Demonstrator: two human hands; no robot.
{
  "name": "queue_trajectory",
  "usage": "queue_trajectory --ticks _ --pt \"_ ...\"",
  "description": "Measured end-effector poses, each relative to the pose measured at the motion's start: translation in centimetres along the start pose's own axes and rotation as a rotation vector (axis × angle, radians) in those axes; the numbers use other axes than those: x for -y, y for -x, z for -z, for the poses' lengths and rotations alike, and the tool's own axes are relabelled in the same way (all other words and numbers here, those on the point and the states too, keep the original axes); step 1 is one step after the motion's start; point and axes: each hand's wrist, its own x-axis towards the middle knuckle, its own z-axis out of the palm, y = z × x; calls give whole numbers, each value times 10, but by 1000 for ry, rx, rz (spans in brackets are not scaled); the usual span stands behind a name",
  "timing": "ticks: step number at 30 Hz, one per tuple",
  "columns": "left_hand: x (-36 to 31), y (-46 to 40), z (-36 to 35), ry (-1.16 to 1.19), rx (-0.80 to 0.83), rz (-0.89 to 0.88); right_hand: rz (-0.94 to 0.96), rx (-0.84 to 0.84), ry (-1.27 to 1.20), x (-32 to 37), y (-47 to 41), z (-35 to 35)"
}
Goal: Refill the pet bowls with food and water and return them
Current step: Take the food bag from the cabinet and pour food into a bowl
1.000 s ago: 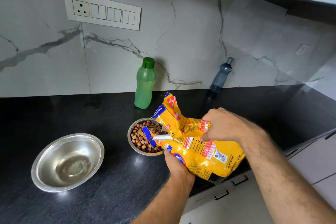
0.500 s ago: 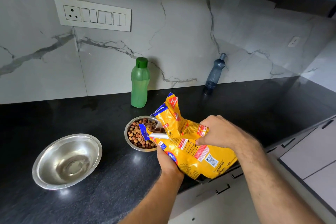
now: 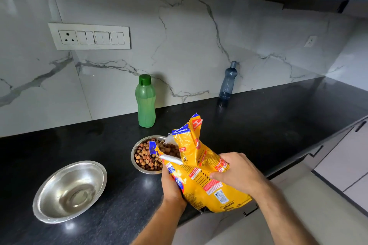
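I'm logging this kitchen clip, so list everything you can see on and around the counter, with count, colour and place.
Food bag: one, yellow with red and blue print, held over the counter's front edge, open mouth at the small bowl.
Small bowl: one, steel, mid-counter, holding brown kibble.
Large bowl: one, steel, front left, no kibble in it.
Green bottle: one, upright near the wall.
Grey bottle: one, upright against the wall, right.
Counter: one, black.
Switch panel: one, white, on the marble wall.
Drawers: grey, lower right.
Left hand: grips the bag's lower left side.
Right hand: grips the bag's right side.
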Motion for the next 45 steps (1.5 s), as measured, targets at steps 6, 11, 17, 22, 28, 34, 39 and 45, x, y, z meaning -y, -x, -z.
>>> queue_trajectory --ticks 6,11,17,22,28,34,39,45 --pt "-5 8 -2 -51 -61 -25 45 -36 -42 -7 2 -5" --pt "-13 10 -7 -37 -61 -77 79 -59 -101 -11 2 -7" --pt "-18 9 -11 -31 -53 -125 127 -105 -160 -17 4 -12" --pt "-19 13 -14 -32 -90 -166 142 -141 -190 -25 4 -15" --pt "-19 26 -15 -80 -126 -231 158 -165 -256 -35 7 -24" --pt "-15 43 -17 -128 -152 -311 160 -169 -333 -44 11 -29" --pt "-7 58 -20 -165 -156 -318 168 -144 -406 -52 14 -33" --pt "-3 72 -16 -224 -198 -373 155 -136 -462 -59 14 -47"
